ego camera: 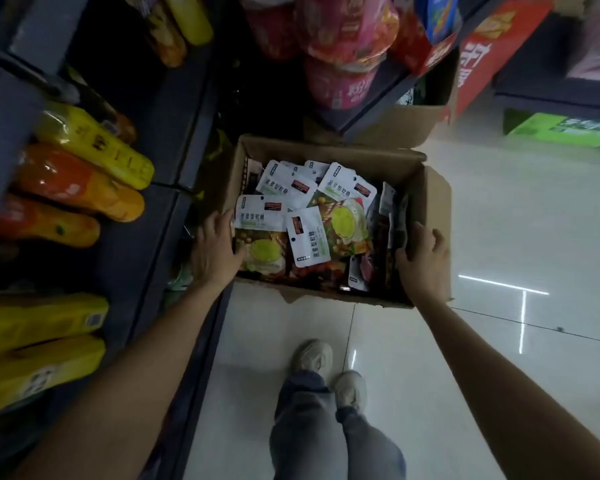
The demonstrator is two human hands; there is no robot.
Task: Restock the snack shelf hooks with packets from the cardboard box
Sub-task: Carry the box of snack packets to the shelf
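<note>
An open cardboard box (329, 148) sits on the tiled floor, filled with several white and colourful snack packets (307, 239). My left hand (215, 247) grips the box's left wall, fingers curled over the rim. My right hand (421, 258) grips the right wall beside the raised side flap (437, 216). Dark packets (390, 230) stand on edge along the box's right side. No shelf hooks can be made out.
Dark shelves (160, 209) at the left hold yellow and orange packs (94, 143). Pink and red cup products (343, 39) fill shelves behind the box. Another cardboard box (413, 124) and a green carton (565, 129) stand at the back right. My shoes (329, 368) are on the pale floor.
</note>
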